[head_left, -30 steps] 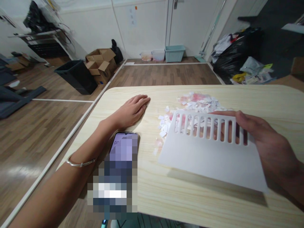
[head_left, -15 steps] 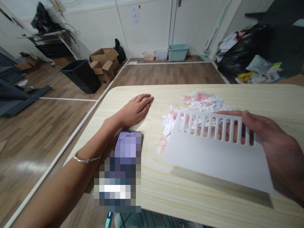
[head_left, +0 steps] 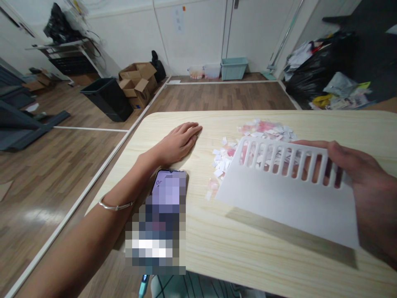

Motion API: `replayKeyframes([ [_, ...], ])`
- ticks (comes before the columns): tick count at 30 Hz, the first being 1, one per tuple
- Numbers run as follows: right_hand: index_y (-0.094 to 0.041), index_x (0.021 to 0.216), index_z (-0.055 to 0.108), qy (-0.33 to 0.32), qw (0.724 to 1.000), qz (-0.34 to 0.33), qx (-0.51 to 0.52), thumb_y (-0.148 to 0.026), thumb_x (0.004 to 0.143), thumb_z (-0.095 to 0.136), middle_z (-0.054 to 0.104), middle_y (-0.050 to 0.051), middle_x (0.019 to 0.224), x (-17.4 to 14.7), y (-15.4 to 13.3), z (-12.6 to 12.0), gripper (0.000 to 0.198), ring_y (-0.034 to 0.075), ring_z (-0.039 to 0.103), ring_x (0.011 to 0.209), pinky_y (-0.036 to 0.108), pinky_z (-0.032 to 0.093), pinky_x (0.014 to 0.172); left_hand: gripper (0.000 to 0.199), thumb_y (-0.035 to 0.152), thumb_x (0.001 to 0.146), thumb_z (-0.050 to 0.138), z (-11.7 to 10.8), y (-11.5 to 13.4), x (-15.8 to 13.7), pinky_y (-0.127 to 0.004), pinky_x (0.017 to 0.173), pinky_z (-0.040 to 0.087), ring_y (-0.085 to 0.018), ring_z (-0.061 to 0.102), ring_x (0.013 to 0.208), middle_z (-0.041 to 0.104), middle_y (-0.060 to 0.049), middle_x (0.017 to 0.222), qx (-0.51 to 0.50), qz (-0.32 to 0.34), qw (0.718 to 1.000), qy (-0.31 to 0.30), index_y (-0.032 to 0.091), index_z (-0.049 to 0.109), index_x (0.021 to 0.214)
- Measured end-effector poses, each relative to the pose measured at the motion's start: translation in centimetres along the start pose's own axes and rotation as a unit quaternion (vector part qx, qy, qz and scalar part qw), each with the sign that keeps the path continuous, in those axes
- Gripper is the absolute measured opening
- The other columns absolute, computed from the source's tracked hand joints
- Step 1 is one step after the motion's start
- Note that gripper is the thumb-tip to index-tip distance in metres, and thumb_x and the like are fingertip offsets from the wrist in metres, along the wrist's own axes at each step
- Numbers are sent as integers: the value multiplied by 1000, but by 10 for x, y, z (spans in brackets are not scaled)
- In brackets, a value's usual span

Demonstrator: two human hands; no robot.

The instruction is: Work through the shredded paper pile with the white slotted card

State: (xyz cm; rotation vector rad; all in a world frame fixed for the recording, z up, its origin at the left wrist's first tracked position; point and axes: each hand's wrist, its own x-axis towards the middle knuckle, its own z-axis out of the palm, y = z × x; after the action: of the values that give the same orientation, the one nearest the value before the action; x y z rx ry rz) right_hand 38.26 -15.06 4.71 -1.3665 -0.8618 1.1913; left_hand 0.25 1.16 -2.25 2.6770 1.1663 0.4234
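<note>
My right hand (head_left: 369,178) grips the right end of a white plastic panel with a row of slots (head_left: 285,198), thumb in front and fingers partly showing through the slots. It is tilted above the table and casts a shadow on it. Whether it is one side of a basket, I cannot tell. Behind its slotted edge lies a heap of small white and pink paper scraps (head_left: 221,159), partly covered by it. My left hand (head_left: 180,140) rests palm down on the table, fingers stretched out, holding nothing. Close to my left forearm lies a phone (head_left: 169,190), its lower part blurred out.
The pale wooden table (head_left: 198,244) has rounded far corners. Beyond it on the floor are a black bin (head_left: 107,99), cardboard boxes (head_left: 138,85), a light blue tub (head_left: 234,69) and black bags (head_left: 322,68). A blue-green pen-like object (head_left: 143,285) shows below the near edge.
My right hand has moved the white slotted panel slightly right and up. My left hand stays in place on the table.
</note>
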Motion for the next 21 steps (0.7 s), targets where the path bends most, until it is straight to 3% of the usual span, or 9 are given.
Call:
replayKeyframes([
  [4, -37, 103, 104, 34, 999, -13, -16, -65, 89, 107, 101, 11, 107, 0, -2, -1, 31, 43, 100, 98, 56, 85, 87, 67, 41, 135, 38, 0, 0, -1, -64, 159, 48, -40, 61, 184, 66, -27, 195, -2, 4, 1000, 5, 11, 64, 189],
  [7, -38, 107, 105, 22, 999, -28, -19, -64, 91, 107, 102, 10, 107, -1, -2, -2, 31, 40, 100, 95, 51, 83, 86, 67, 42, 135, 38, 0, 0, -1, -65, 159, 48, -41, 61, 184, 66, -27, 195, -5, 5, 1000, 7, 12, 64, 189],
  [14, -38, 104, 105, -29, 999, -18, -8, -72, 74, 124, 99, 4, 96, 1, 5, -11, 49, 28, 97, 83, 31, 76, 70, 65, 43, 136, 39, -1, 1, -2, -64, 159, 48, -40, 62, 183, 66, -24, 195, -6, 2, 1000, 6, 15, 65, 189],
  [18, -38, 105, 105, -45, 999, -6, -9, -71, 74, 125, 100, 3, 100, 3, 7, -13, 50, 26, 97, 84, 28, 75, 68, 65, 43, 136, 39, -1, 0, -1, -64, 158, 48, -40, 63, 182, 66, -24, 194, -5, 4, 1000, 5, 16, 65, 188],
  [21, -36, 106, 106, -21, 999, -17, -22, -74, 74, 124, 101, 5, 105, 3, 8, -13, 53, 25, 95, 82, 28, 74, 67, 66, 44, 136, 38, -1, -1, -1, -63, 159, 48, -39, 63, 182, 65, -25, 195, -6, 5, 1000, 2, 15, 65, 189],
])
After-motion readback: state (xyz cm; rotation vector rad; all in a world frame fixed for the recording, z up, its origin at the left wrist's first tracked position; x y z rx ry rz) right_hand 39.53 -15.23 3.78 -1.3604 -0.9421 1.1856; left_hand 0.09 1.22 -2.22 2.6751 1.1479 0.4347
